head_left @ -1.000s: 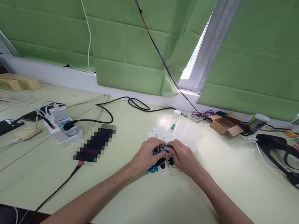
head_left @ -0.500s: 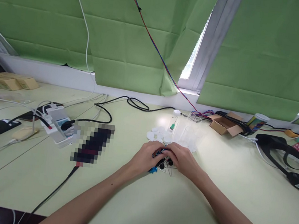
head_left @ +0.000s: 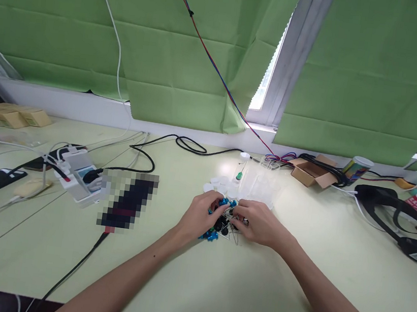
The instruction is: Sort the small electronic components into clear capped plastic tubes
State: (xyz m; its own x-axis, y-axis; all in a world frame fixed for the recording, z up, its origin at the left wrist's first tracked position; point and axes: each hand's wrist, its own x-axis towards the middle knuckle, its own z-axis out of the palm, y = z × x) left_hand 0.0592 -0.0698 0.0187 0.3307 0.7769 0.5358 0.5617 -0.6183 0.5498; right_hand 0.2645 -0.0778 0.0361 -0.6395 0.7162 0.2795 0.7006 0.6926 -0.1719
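A small pile of parts lies between my hands: black round pieces [head_left: 222, 225], thin metal pins and bright blue pieces [head_left: 211, 235]. My left hand [head_left: 201, 214] curls over the pile's left side, thumb and fingers closed about a blue knobbly piece [head_left: 228, 202]. On the right side of the pile, my right hand [head_left: 257, 222] has its fingers bent and pressed together among the metal pins; what they hold is hidden. Just beyond the hands are white discs [head_left: 224, 183] and a clear plastic box [head_left: 262, 186]. A green-hubbed needle [head_left: 238, 175] stands near a white-capped clear bottle [head_left: 244, 156].
Left of my arms lie a blurred-out dark device [head_left: 129, 202] on a black cable and a white power strip [head_left: 81, 175]. At the back right stand a small open cardboard box [head_left: 314, 172] and a printed can [head_left: 357, 170]. Black goggles-like headgear [head_left: 410, 223] lies far right.
My hands have drawn apart a little, and the right fingers have pulled back into a curl. More of the blue pieces and the pile now shows between them.
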